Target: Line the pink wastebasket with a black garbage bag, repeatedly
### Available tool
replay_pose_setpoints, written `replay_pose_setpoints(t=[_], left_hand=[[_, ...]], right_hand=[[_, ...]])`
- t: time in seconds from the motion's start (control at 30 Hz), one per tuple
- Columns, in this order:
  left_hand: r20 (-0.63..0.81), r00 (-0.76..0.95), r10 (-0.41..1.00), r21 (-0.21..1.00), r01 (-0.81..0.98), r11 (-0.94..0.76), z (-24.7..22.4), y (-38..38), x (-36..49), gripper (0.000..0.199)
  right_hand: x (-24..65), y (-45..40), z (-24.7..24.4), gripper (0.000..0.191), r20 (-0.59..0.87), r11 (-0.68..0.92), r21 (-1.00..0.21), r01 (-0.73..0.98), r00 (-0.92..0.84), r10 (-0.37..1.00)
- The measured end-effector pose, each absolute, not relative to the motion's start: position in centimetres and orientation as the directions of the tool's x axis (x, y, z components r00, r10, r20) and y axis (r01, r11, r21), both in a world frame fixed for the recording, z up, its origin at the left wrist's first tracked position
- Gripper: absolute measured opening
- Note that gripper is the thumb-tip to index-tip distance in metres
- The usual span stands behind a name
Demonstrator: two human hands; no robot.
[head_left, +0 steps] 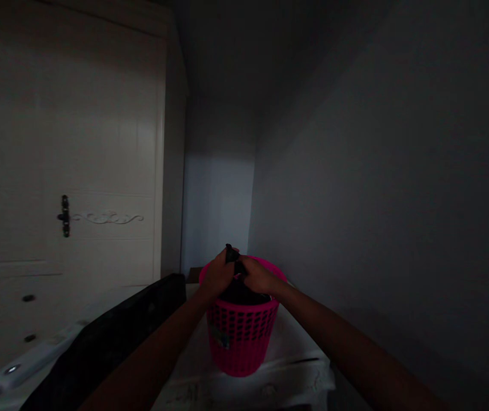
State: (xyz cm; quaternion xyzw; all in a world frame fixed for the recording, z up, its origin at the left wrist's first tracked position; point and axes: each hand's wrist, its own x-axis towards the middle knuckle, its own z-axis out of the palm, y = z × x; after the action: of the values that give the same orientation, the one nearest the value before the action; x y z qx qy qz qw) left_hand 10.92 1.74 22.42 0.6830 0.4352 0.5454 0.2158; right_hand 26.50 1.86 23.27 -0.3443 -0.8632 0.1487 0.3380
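Note:
A pink plastic basket (242, 342) with a perforated side stands upright on a white surface in front of me. Inside it sits a black plastic bag (244, 292), whose gathered top rises between my hands at about rim height. My left hand (219, 277) is closed around the left side of this bunched top. Opposite it, my right hand (258, 275) pinches the bag from the right. The two hands nearly meet above the basket. Dim light hides the finger details and whatever lies deeper in the basket.
The white surface (296, 342) is a cabinet top beside the grey wall (377, 200). Left of the basket lies a large black item (133, 319), its kind unclear. A white power strip-like object (25, 365) lies at lower left. A cream wardrobe (111, 142) stands behind.

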Motion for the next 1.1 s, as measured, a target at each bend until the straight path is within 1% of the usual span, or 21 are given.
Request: replay_pose_setpoints(t=[0.13, 0.2, 0.27, 0.33, 0.43, 0.47, 0.5, 0.53, 0.6, 0.63, 0.67, 0.7, 0.77, 0.83, 0.87, 0.93, 1.0, 1.1], left_hand=[[0.570, 0.046, 0.821, 0.751, 0.377, -0.542, 22.5, 1.6, 10.9, 0.032], [0.573, 0.056, 0.818, 0.725, 0.430, -0.537, 22.6, 1.3, 10.9, 0.030], [0.569, 0.072, 0.819, 0.694, 0.493, -0.525, 22.8, 1.1, 10.8, 0.027], [0.567, 0.081, 0.820, 0.660, 0.552, -0.511, 23.0, 1.0, 10.8, 0.023], [0.575, 0.079, 0.814, 0.620, 0.607, -0.497, 23.2, 1.2, 10.7, 0.019], [0.574, 0.090, 0.814, 0.614, 0.611, -0.500, 23.2, 1.3, 10.7, 0.019], [0.571, 0.101, 0.815, 0.611, 0.610, -0.504, 23.3, 1.5, 10.6, 0.020], [0.567, 0.110, 0.816, 0.613, 0.605, -0.508, 23.4, 1.7, 10.5, 0.020], [0.538, 0.104, 0.837, 0.647, 0.585, -0.489, 23.5, 2.2, 10.2, 0.021], [0.516, 0.087, 0.852, 0.673, 0.574, -0.466, 23.6, 2.5, 10.1, 0.023], [0.491, 0.071, 0.868, 0.700, 0.561, -0.442, 23.7, 2.8, 10.0, 0.024], [0.466, 0.061, 0.882, 0.724, 0.547, -0.420, 23.8, 3.1, 10.0, 0.025], [0.442, 0.050, 0.896, 0.751, 0.525, -0.400, 23.9, 3.7, 10.1, 0.026], [0.441, 0.041, 0.896, 0.760, 0.514, -0.398, 24.0, 4.0, 10.2, 0.027], [0.437, 0.035, 0.899, 0.765, 0.511, -0.392, 24.1, 4.2, 10.2, 0.030], [0.426, 0.020, 0.904, 0.771, 0.516, -0.374, 24.1, 4.3, 9.8, 0.033], [0.422, -0.004, 0.907, 0.767, 0.535, -0.354, 24.1, 4.4, 8.7, 0.032], [0.436, -0.089, 0.896, 0.747, 0.590, -0.305, 23.8, 4.4, 5.7, 0.024]], right_hand=[[26.6, 2.2, 23.1, 0.052, 0.491, 0.715, -0.468, 0.520, -0.520, 0.699], [26.9, 2.4, 22.9, 0.050, 0.510, 0.702, -0.467, 0.537, -0.485, 0.710], [27.1, 2.7, 22.7, 0.048, 0.522, 0.680, -0.491, 0.544, -0.442, 0.730], [27.2, 3.1, 22.5, 0.043, 0.479, 0.641, -0.573, 0.512, -0.425, 0.768], [27.3, 3.4, 22.4, 0.029, 0.331, 0.532, -0.743, 0.406, -0.469, 0.819], [27.4, 3.4, 22.6, 0.024, 0.316, 0.518, -0.759, 0.394, -0.473, 0.823], [27.4, 3.2, 22.8, 0.021, 0.344, 0.535, -0.743, 0.402, -0.457, 0.820], [27.5, 3.0, 23.1, 0.021, 0.412, 0.582, -0.691, 0.430, -0.427, 0.805], [27.7, 2.2, 23.8, 0.029, 0.596, 0.695, -0.508, 0.508, -0.376, 0.710], [27.9, 1.7, 24.2, 0.032, 0.666, 0.746, -0.401, 0.532, -0.391, 0.636], [28.0, 1.2, 24.6, 0.033, 0.706, 0.790, -0.297, 0.536, -0.434, 0.560], [28.1, 0.8, 24.9, 0.031, 0.720, 0.825, -0.202, 0.528, -0.491, 0.491], [28.2, 0.0, 25.2, 0.021, 0.699, 0.861, -0.046, 0.507, -0.600, 0.390], [28.3, -0.3, 25.3, 0.015, 0.677, 0.854, 0.041, 0.519, -0.643, 0.358], [28.5, -0.4, 25.3, 0.015, 0.677, 0.845, 0.052, 0.532, -0.641, 0.361], [29.2, -0.2, 25.1, 0.016, 0.699, 0.845, 0.010, 0.534, -0.609, 0.376], [30.8, -0.1, 24.9, 0.014, 0.721, 0.865, -0.089, 0.493, -0.567, 0.398], [34.4, 0.0, 24.1, 0.014, 0.670, 0.877, -0.263, 0.402, -0.578, 0.465]])
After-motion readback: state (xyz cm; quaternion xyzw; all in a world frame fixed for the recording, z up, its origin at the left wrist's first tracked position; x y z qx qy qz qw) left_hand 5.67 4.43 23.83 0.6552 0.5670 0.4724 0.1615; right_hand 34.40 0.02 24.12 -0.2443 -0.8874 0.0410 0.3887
